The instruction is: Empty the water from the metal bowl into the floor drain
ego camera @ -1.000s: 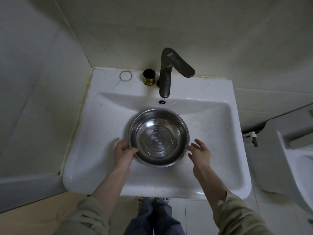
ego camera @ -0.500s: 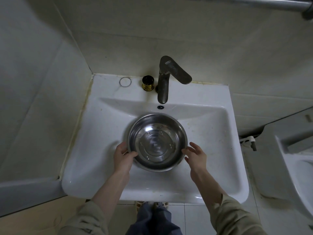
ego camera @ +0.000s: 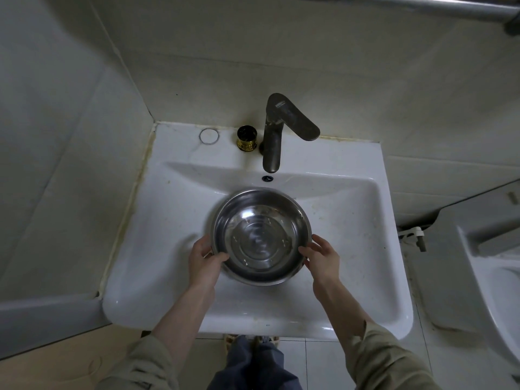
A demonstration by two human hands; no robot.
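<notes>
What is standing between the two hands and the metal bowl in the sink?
Nothing visible. The left hand and the right hand already grip opposite sides of the metal bowl's rim. The floor drain is out of view.

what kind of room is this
Most likely a small bathroom or washroom. A white ceramic washbasin with a dark mixer tap sits in a tiled corner, and a second white fixture, perhaps a toilet, stands just to its right.

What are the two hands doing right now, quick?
Left hand: closed on the near left rim of the metal bowl.
Right hand: gripping the bowl's near right rim, thumb over the edge.
</notes>
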